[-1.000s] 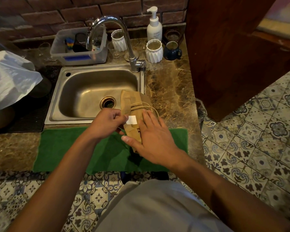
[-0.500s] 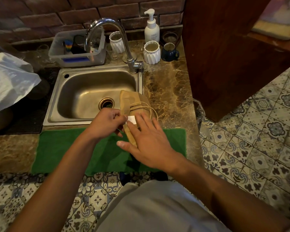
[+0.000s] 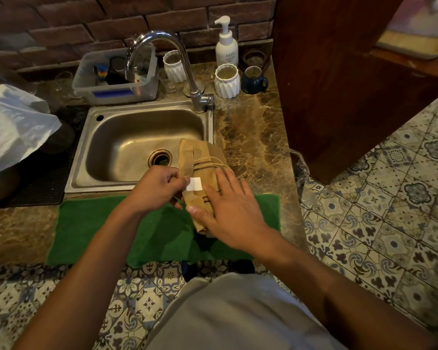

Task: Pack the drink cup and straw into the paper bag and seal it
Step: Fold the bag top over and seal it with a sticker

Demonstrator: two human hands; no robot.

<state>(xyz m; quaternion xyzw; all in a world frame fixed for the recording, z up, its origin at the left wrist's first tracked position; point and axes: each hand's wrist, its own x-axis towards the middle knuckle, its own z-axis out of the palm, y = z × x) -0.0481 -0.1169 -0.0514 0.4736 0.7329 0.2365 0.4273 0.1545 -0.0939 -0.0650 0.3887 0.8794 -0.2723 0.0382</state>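
Observation:
A brown paper bag (image 3: 200, 157) with its top folded over and twine handles lies at the sink's front right corner, partly on the green mat (image 3: 106, 231). A white sticker (image 3: 194, 184) sits across the folded flap's edge. My left hand (image 3: 157, 189) pinches the sticker's left end against the bag. My right hand (image 3: 228, 205) lies flat with spread fingers on the bag's right side, pressing it down. The drink cup and straw are not visible; the bag hides whatever is inside.
A steel sink (image 3: 142, 145) with a curved faucet (image 3: 187, 69) lies behind the bag. White ribbed cups (image 3: 226, 80), a soap pump bottle (image 3: 226, 45), a dark mug (image 3: 254, 80) and a plastic tub (image 3: 116, 77) stand along the brick wall. A white plastic bag (image 3: 13, 127) sits far left. A wooden cabinet (image 3: 339, 84) rises at right.
My right hand has slid slightly right and forward on the bag, uncovering more of the white sticker. My left hand keeps its pinch at the sticker's left end.

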